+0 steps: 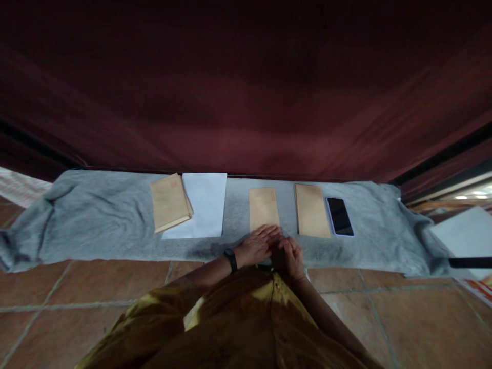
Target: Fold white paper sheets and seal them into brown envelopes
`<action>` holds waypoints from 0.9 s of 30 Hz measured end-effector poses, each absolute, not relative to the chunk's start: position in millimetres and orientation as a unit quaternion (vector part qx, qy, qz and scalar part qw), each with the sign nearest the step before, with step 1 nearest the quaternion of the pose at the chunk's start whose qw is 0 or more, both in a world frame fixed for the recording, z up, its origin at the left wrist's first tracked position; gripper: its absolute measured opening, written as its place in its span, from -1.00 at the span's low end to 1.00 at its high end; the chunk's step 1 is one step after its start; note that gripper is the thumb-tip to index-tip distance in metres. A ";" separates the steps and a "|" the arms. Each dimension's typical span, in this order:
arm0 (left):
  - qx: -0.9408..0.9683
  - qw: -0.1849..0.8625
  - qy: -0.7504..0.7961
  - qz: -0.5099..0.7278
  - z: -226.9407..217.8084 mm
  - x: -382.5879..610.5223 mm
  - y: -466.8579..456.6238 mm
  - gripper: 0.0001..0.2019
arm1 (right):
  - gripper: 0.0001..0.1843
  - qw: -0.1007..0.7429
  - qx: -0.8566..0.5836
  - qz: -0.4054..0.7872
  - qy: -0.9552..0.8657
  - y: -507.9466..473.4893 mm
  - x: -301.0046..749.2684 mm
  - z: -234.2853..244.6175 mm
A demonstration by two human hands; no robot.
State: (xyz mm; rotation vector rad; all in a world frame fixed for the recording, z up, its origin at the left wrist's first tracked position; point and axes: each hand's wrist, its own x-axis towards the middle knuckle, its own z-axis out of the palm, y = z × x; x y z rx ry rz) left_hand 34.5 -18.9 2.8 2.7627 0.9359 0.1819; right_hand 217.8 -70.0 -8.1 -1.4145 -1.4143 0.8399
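A brown paper envelope (263,207) lies in the middle of the grey cloth, its near end hidden under my hands. My left hand (259,244), with a dark band on the wrist, lies flat with its fingers stretched across that near end. Close beside it on the right, my right hand (292,258) has its fingers curled in by the envelope's near right corner. What those fingers hold, if anything, is hidden. To the right lies a small stack of brown envelopes (313,211). On the left, another stack of envelopes (169,201) overlaps white paper (207,205).
A phone (340,217) with a pale purple edge lies right of the right-hand stack. The grey cloth (103,220) covers a long narrow surface against a dark red upright panel (246,113). Tiled floor (96,292) shows below. White sheets (467,236) are at the far right.
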 end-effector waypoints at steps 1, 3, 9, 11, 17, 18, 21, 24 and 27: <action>0.941 0.110 0.315 0.062 4.9 32.9 -23.3 -0.35 | -0.51 0.472 -0.581 0.346 -0.565 -69.8 217.1 -8.7; 0.943 0.110 0.307 0.063 8.1 30.7 -31.3 -0.36 | -0.51 0.467 -0.589 0.345 -0.563 -68.2 216.0 -9.4; 0.938 0.113 0.316 0.080 5.6 30.8 -42.9 -0.40 | -0.48 0.356 -0.541 0.272 -0.712 -41.4 212.1 -9.0; 0.935 0.112 0.324 0.087 3.6 30.9 -43.6 -0.45 | -0.48 0.291 -0.501 0.240 -0.779 -25.2 209.3 -9.8; 0.937 0.097 0.325 0.089 1.7 30.1 -42.6 -0.52 | -0.44 0.150 -0.487 0.104 -0.854 28.4 198.0 -17.2; 0.937 0.094 0.323 0.089 0.7 30.1 -42.5 -0.50 | -0.43 0.147 -0.499 0.089 -0.849 36.8 195.4 -18.9; 0.937 0.090 0.326 0.089 -3.1 29.8 -41.8 -0.45 | -0.38 0.152 -0.545 0.057 -0.823 59.4 186.1 -23.9; 0.940 0.092 0.318 0.082 -4.6 28.5 -40.4 -0.41 | -0.33 0.161 -0.570 0.042 -0.805 76.0 177.0 -27.5; 0.944 0.093 0.307 0.073 -2.0 27.2 -38.6 -0.39 | -0.32 0.171 -0.585 0.034 -0.792 86.0 171.3 -29.1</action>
